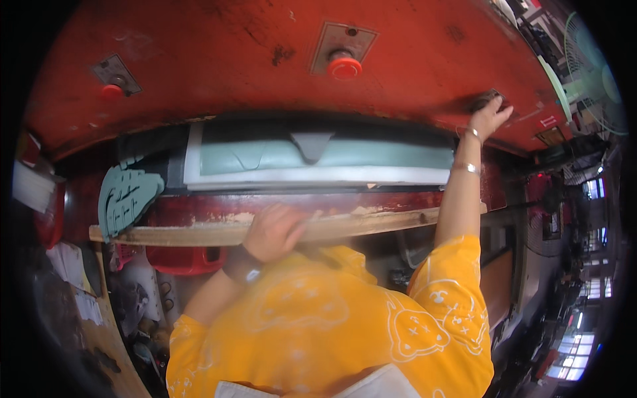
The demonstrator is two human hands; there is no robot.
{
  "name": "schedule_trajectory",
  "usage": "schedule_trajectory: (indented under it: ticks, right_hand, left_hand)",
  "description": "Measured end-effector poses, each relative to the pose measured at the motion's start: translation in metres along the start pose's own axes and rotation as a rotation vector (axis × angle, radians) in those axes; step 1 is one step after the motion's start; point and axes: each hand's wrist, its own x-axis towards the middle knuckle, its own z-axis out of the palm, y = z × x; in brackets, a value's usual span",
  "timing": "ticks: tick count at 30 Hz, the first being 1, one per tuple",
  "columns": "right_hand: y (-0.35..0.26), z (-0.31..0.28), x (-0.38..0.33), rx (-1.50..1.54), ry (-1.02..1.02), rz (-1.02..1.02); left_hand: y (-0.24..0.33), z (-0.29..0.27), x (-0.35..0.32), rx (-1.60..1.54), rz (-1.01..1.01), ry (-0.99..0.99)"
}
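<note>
Reaching with right hand (489,121) — fingers apart, right at dark control (482,103) on red panel (418,66). Holding left hand (273,232), blurred, near wooden rail (371,225) — cannot tell if closed. Below-left of right hand: pale-green piece (378,152).

Dark button (483,103): mostly hidden, set near right edge of red panel (411,66). Wooden rail (365,225): long, pale, scuffed, lying crosswise along near edge of dark-red ledge (192,203).

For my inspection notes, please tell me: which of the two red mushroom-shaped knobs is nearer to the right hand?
The middle red knob, on the larger-looking plate. The left red knob sits clearly farther from the right hand.
</note>
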Motion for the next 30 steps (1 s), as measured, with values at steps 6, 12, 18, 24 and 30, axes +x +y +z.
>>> schedule_trajectory:
  ticks: [6, 12, 18, 24, 30]
  right_hand:
    - [-0.025, -0.082, -0.126, -0.191, -0.326, 0.263]
    - [-0.069, -0.098, -0.237, -0.289, -1.499, -0.307]
    - [-0.096, -0.100, -0.253, -0.422, -1.445, -0.286]
    - [-0.099, -0.104, -0.259, -0.389, -1.393, -0.258]
    - [-0.109, -0.096, -0.233, -0.448, -1.719, -0.197]
  left_hand:
    - [0.009, 0.006, -0.003, 0.161, -0.104, 0.061]
    - [0.008, 0.012, -0.004, 0.220, -0.111, 0.088]
    - [0.011, 0.014, -0.005, 0.268, -0.167, 0.093]
    - [0.010, 0.016, -0.009, 0.278, -0.181, 0.100]
    - [0.016, 0.023, -0.021, 0.275, -0.176, 0.087]
